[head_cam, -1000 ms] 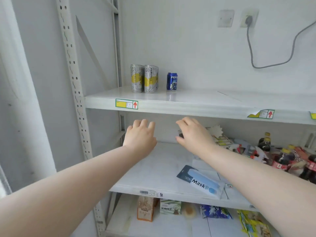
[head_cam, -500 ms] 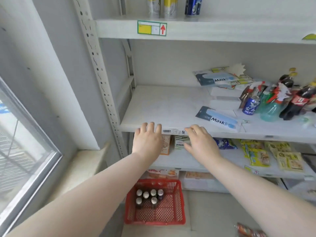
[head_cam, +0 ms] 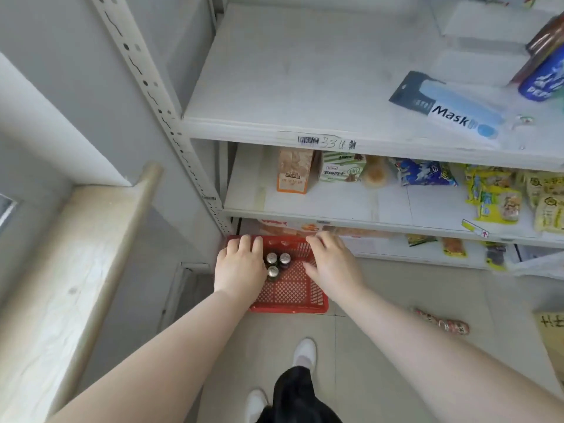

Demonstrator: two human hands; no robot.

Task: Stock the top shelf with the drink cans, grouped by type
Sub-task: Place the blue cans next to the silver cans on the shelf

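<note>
Beside white metal shelving (head_cam: 305, 87), on pale floor tiles (head_cam: 381, 300), your left hand (head_cam: 239, 267) and right hand (head_cam: 331, 264) hovered loose-fingered, empty, over a red plastic mesh basket (head_cam: 293, 296) of silver-topped cans (head_cam: 273, 271).

The tiled floor (head_cam: 381, 346) bears a red basket (head_cam: 290, 308) and, apart, a patterned packet (head_cam: 442, 323).

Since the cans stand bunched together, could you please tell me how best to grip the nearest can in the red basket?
Probably from above, round the rim of the nearest can: it stands upright, two other cans close behind, its near side facing bare red basket floor.
</note>
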